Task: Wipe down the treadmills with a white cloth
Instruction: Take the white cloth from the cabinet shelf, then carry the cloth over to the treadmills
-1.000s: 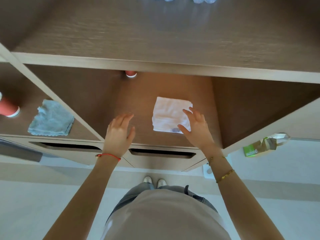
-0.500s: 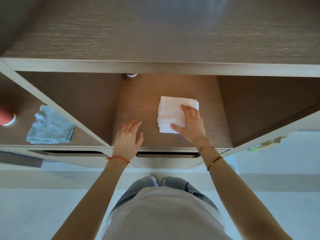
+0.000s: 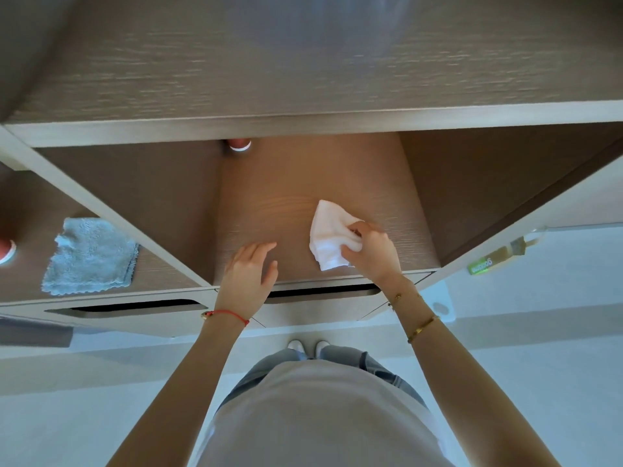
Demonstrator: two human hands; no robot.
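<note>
A white cloth (image 3: 328,235) lies bunched on the floor of the middle compartment of a wooden shelf unit (image 3: 303,129). My right hand (image 3: 372,252) grips the cloth at its right side, fingers curled into the fabric. My left hand (image 3: 251,274) hovers over the compartment's front edge, to the left of the cloth, fingers relaxed and holding nothing. No treadmill is in view.
A blue-grey cloth (image 3: 89,256) lies in the left compartment beside a red cup (image 3: 5,249). Another red cup (image 3: 240,144) stands at the back of the middle compartment. Drawer slots (image 3: 323,291) run below the shelf. A green-labelled item (image 3: 485,262) sits at right. Pale floor lies below.
My right hand went from flat above the folded cloth to resting on it, then curled and gathered it into a bunch. My left hand stayed near the front edge.
</note>
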